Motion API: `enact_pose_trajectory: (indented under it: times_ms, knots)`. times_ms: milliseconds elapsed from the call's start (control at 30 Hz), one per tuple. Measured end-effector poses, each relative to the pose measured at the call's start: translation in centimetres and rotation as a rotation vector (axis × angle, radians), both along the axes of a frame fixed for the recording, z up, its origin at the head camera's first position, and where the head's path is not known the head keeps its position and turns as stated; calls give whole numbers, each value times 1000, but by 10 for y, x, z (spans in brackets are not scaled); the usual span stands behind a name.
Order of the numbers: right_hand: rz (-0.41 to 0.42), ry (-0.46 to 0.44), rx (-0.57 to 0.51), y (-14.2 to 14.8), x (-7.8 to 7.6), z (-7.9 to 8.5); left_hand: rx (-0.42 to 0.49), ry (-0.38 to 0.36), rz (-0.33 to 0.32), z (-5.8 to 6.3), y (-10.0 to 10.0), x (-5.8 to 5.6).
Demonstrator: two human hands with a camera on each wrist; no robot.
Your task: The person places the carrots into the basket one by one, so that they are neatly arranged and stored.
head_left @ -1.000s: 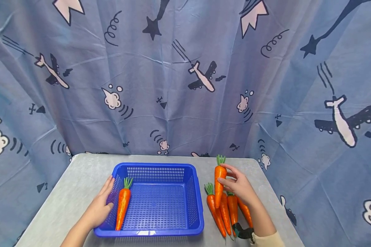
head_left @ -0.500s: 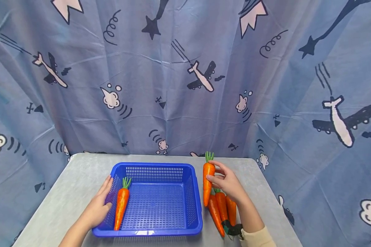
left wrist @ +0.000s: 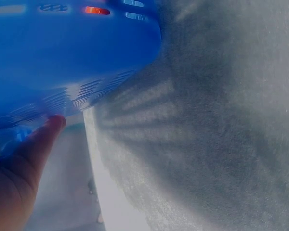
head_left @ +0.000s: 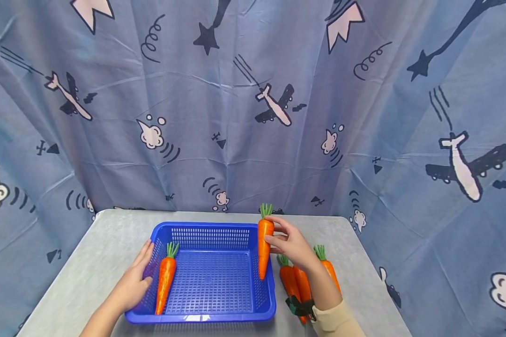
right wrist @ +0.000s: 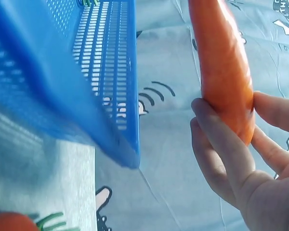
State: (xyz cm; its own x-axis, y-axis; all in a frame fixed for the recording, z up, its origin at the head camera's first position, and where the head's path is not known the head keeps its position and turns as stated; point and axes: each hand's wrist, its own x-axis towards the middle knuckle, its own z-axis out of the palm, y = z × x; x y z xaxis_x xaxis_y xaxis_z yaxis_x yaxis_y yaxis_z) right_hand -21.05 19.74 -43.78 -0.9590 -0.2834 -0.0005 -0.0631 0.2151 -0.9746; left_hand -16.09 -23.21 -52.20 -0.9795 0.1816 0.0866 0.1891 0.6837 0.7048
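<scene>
My right hand (head_left: 293, 243) pinches an orange carrot (head_left: 264, 241) near its green top, between thumb and fingers. The carrot hangs tip down and overlaps the right rim of a blue plastic basket (head_left: 202, 318) in the head view. In the right wrist view its thick orange body (right wrist: 226, 62) shows between the fingers, beside the basket's slotted wall (right wrist: 103, 67). Against the basket's left side rests my left hand (head_left: 132, 283), its fingers fairly straight along the wall. One digit touches the basket in the left wrist view. Another carrot (head_left: 166, 285) lies along the left side inside the basket.
Several more carrots (head_left: 288, 281) lie on the pale table (head_left: 93, 262) right of the basket, partly hidden by the right forearm and its dark wrist strap (head_left: 299, 306). A blue patterned curtain (head_left: 219, 117) hangs behind the table and along both sides.
My right hand has carried the carrot leftward from above the pile to the basket's right rim. The left hand and the basket have stayed in place.
</scene>
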Motion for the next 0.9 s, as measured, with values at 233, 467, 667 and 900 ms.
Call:
enact_pose_trajectory:
  times_ms: [233,467,667,900]
  knots:
    - [37,-5,-3,-17,-7,-2,-8,0,2,0,0,0]
    - [65,-20,-11,-40,-11,-1,-9,1,3,-1,0,0]
    - [82,-23,-17,-61,-17,-2,-12,-2,3,0,-1,0]
    - [103,-40,-73,-82,-25,-7,-17,-24,5,2,0,0]
